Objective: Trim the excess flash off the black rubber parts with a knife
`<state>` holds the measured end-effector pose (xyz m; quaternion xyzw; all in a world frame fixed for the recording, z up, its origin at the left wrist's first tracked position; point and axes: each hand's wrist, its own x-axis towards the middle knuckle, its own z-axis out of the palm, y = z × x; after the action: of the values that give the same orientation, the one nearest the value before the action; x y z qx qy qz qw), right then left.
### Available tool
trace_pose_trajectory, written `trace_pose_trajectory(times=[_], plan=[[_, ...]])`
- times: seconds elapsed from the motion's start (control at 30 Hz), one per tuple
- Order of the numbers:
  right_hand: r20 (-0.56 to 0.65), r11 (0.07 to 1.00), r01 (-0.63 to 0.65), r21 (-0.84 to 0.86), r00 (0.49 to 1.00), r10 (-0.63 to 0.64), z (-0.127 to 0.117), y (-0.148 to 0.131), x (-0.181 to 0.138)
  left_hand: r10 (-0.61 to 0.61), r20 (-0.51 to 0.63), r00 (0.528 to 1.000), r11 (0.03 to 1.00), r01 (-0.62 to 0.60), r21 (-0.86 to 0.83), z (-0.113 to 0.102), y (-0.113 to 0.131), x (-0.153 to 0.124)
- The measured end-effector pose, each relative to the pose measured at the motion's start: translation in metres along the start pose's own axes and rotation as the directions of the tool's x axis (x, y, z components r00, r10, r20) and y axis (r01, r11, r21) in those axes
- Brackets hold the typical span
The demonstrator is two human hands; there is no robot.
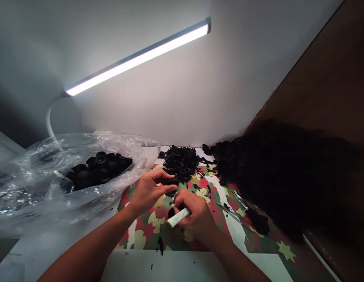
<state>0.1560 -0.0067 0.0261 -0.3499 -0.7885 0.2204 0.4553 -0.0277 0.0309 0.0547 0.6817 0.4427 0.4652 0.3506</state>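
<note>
Between the thumb and fingers of my left hand (151, 190) is a small black rubber-like part (171, 181), partly hidden by the fingers. My right hand (196, 211) is closed around a tool with a pale, wrapped-looking handle (178, 217). The handle's end points toward me and to the left, and the tool's working end is hidden behind my fingers. A dark tip also shows beside the thumb; I cannot make out what it is. Both hands are close together over a camouflage-patterned sheet (140, 239), just in front of a heap of black scraps (182, 160).
On the left, a clear plastic bag (90, 211) holds several round black parts (101, 158). A large dark pile (272, 168) fills the right, by a brown cardboard panel (325, 98). Thin metal tools (234, 213) lie right of my hands. A lit tube lamp (140, 58) hangs above.
</note>
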Motion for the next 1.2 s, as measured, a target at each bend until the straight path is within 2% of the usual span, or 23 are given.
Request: trace_pose_trajectory(times=[0.1,0.23,0.33,0.47,0.53,0.57,0.63,0.67,0.7,0.73,0.77,0.8,0.87,0.93,0.97,1.03,1.1,1.17,1.2], plan=[[-0.048,0.996,-0.041,0.075,0.998,0.045,-0.006,0.009,0.0,-0.065,0.015,0.998,0.979,0.066,-0.192,-0.006,0.007,0.001],[-0.098,0.985,-0.171,0.035,0.98,0.174,-0.018,0.021,0.004,-0.116,0.051,0.992,0.938,0.127,-0.324,-0.006,0.011,-0.002],[-0.12,0.959,-0.282,-0.027,0.953,0.277,-0.024,0.027,0.008,-0.146,0.088,0.985,0.901,0.169,-0.4,-0.004,0.01,-0.002],[-0.106,0.944,-0.318,-0.089,0.945,0.308,-0.027,0.039,0.011,-0.167,0.134,0.977,0.891,0.208,-0.404,-0.003,0.012,-0.003],[-0.056,0.939,-0.32,-0.128,0.947,0.316,-0.029,0.047,0.011,-0.132,0.142,0.981,0.934,0.171,-0.315,-0.005,0.019,-0.003],[-0.028,0.937,-0.318,-0.146,0.948,0.317,-0.03,0.051,0.011,-0.076,0.122,0.99,0.966,0.103,-0.238,-0.008,0.025,-0.004],[0.001,0.933,-0.308,-0.184,0.95,0.313,-0.035,0.058,0.01,0.12,0.023,0.992,0.993,-0.12,0.001,-0.02,0.039,-0.004],[0.008,0.931,-0.303,-0.203,0.951,0.311,-0.039,0.061,0.01,0.247,-0.042,0.968,0.956,-0.236,0.173,-0.029,0.046,-0.004],[0.021,0.929,-0.301,-0.216,0.95,0.313,-0.042,0.063,0.01,0.343,-0.103,0.933,0.887,-0.286,0.362,-0.04,0.052,-0.003],[0.053,0.927,-0.304,-0.221,0.945,0.323,-0.046,0.064,0.01,0.4,-0.16,0.902,0.8,-0.258,0.542,-0.052,0.056,-0.002],[0.104,0.924,-0.315,-0.217,0.934,0.343,-0.049,0.064,0.01,0.424,-0.216,0.879,0.702,-0.169,0.692,-0.065,0.057,-0.001],[0.166,0.923,-0.326,-0.205,0.918,0.361,-0.051,0.064,0.009,0.407,-0.256,0.877,0.605,-0.049,0.795,-0.079,0.056,0.0],[0.277,0.927,-0.328,-0.181,0.888,0.368,-0.053,0.063,0.008,0.308,-0.313,0.898,0.444,0.155,0.883,-0.102,0.049,0.001],[0.341,0.937,-0.305,-0.169,0.874,0.346,-0.051,0.061,0.008,0.212,-0.31,0.927,0.337,0.229,0.913,-0.117,0.04,0.002],[0.363,0.943,-0.289,-0.164,0.871,0.33,-0.05,0.059,0.008,0.204,-0.301,0.932,0.323,0.226,0.919,-0.118,0.038,0.003],[0.385,0.951,-0.268,-0.156,0.869,0.309,-0.046,0.056,0.009,0.268,-0.257,0.928,0.399,0.136,0.907,-0.109,0.04,0.002],[0.352,0.946,-0.281,-0.16,0.879,0.321,-0.044,0.054,0.011,0.357,-0.165,0.919,0.577,-0.079,0.813,-0.085,0.047,-0.001],[0.276,0.934,-0.325,-0.151,0.893,0.355,-0.044,0.053,0.012,0.331,0.035,0.943,0.762,-0.289,0.579,-0.051,0.05,-0.007],[0.243,0.926,-0.357,-0.125,0.894,0.377,-0.045,0.053,0.012,0.276,0.141,0.951,0.831,-0.31,0.462,-0.033,0.048,-0.011]])
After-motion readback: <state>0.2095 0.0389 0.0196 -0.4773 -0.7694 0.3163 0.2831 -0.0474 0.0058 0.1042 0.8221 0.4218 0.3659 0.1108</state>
